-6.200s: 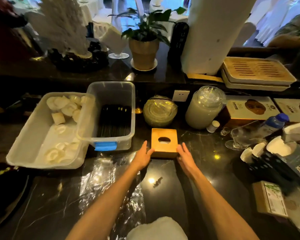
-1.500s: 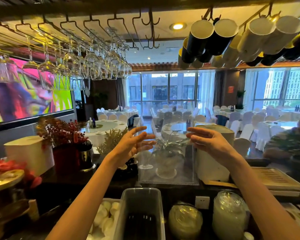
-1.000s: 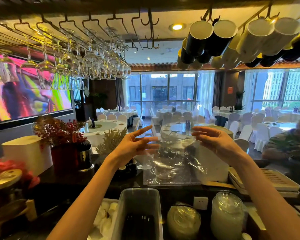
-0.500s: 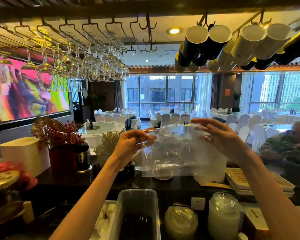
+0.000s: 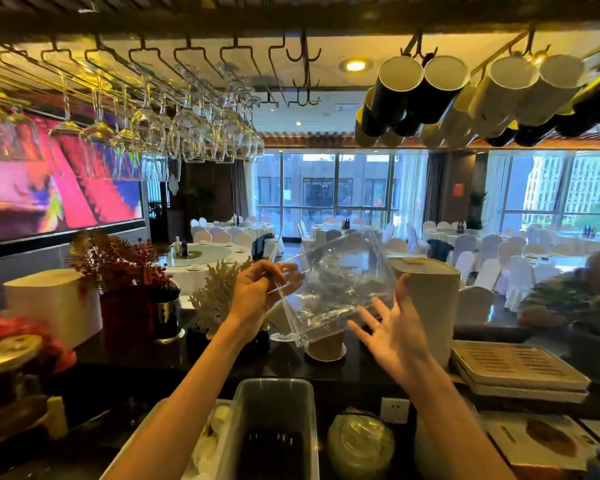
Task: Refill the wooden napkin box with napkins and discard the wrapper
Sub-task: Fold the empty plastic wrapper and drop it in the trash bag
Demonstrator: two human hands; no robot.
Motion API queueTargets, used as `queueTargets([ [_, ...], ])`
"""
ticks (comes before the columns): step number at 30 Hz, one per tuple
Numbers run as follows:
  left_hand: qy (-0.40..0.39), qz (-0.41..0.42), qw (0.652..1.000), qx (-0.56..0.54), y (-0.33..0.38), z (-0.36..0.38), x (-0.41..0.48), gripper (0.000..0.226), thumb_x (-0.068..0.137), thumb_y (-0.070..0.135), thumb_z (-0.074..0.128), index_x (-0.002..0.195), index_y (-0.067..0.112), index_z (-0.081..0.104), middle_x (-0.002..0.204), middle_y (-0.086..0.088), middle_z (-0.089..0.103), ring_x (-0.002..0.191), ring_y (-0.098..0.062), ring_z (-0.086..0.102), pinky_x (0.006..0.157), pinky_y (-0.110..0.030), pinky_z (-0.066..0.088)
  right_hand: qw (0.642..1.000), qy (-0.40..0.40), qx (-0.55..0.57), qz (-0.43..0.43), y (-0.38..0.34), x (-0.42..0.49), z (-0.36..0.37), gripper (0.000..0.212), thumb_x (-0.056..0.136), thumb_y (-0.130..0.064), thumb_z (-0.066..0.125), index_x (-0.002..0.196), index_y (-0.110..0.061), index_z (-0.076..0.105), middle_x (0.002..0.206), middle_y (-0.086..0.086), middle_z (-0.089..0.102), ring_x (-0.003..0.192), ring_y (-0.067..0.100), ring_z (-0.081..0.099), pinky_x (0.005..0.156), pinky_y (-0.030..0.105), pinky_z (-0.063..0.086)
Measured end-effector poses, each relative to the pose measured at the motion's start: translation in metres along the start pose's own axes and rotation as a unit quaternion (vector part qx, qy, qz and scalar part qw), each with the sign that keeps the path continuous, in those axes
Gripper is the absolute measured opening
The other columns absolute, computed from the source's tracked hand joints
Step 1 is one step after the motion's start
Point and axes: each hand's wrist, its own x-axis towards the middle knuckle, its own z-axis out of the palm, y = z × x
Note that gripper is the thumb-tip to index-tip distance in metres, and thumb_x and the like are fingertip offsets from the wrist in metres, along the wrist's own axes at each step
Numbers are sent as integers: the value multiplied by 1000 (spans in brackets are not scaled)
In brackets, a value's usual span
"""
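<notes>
- Empty clear wrapper [image 5: 333, 289] is pinched by the left hand [image 5: 257, 292]; right hand [image 5: 392, 327] is spread open beside it.
- Discarding remains; the napkin box is out of view.

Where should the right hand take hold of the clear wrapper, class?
At the wrapper's lower right edge, coming from the right. The left hand pinches the left edge, so that side hangs loose, nearest the open right hand.

Clear wrapper [image 5: 336, 289] between left hand [image 5: 257, 289]; right hand [image 5: 392, 327]
</notes>
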Motion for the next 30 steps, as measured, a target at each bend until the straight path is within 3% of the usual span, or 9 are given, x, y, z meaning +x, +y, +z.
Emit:
queueTargets([
  [5, -14, -16, 998, 61, 0, 5, -8, 45, 92, -17, 31, 67, 7, 60, 99, -13, 75, 92, -31, 73, 79, -43, 61, 994, 21, 89, -53, 5, 6, 24, 75, 81, -58, 59, 145, -27, 37, 156, 15, 32, 136, 36, 40, 114, 55, 31],
  [8, 22, -10, 998, 50, 2, 6, -12, 45, 93, -16, 29, 68, 7, 58, 96, -12, 75, 84, -27, 75, 74, -38, 63, 994, 41, 96, -18, 16, 7, 23, 95, 77, -51, 66, 153, -33, 12, 158, 17, 25, 140, 40, 33, 113, 56, 31],
  [11, 57, 4, 995, 76, -4, 7, -20, 43, 92, -18, 28, 69, 6, 54, 99, -14, 72, 85, -22, 74, 75, -39, 63, 998, 48, 42, 15, 38, 5, 20, 109, 74, -44, 71, 151, -42, -7, 150, 15, 39, 126, 35, 50, 101, 57, 44],
  [16, -22, -54, 997, 54, -27, -1, -59, 47, 80, -24, 36, 65, 11, 63, 106, -2, 74, 109, -21, 67, 90, -40, 57, 986, 92, -116, -81, 40, 1, 13, 71, 95, -14, 58, 149, -34, 17, 143, 18, 50, 122, 32, 57, 98, 61, 47],
  [18, -88, -96, 991, -35, -35, -11, -75, 42, 68, -18, 41, 77, 12, 68, 111, -4, 73, 112, -24, 66, 90, -39, 58, 974, 102, -182, -86, 32, -6, 4, 70, 97, -8, 53, 150, -35, 16, 145, 16, 48, 125, 29, 55, 104, 53, 45],
  [22, -107, -184, 971, -112, -47, -17, -95, 52, 79, 20, 69, 128, 25, 51, 130, -10, 64, 119, -31, 62, 82, -40, 57, 960, 40, -275, -36, 14, -32, -12, 70, 99, -10, 51, 152, -34, 12, 116, 7, 69, 101, 14, 70, 84, 30, 52],
  [25, -123, -270, 955, -3, -58, 4, -112, 50, 85, 47, 64, 129, 26, 54, 125, -11, 68, 111, -31, 67, 80, -39, 59, 953, 7, -303, 23, 5, -58, -21, 70, 99, -11, 51, 152, -34, 12, 127, 24, 62, 115, 35, 63, 84, 34, 53],
  [28, -140, -271, 952, 33, -75, 26, -140, 34, 95, 30, 56, 125, 16, 58, 118, -13, 71, 107, -35, 68, 86, -46, 58, 951, 2, -302, 63, 5, -82, -36, 83, 91, -17, 61, 152, -37, 9, 130, 26, 59, 121, 44, 55, 99, 49, 48],
  [30, -118, -252, 960, 28, -85, 40, -159, 27, 96, 21, 56, 121, 12, 59, 112, -14, 73, 101, -34, 71, 82, -43, 60, 952, 19, -296, 76, 8, -99, -52, 92, 85, -26, 68, 151, -41, 7, 125, 11, 67, 119, 35, 60, 105, 54, 42],
])
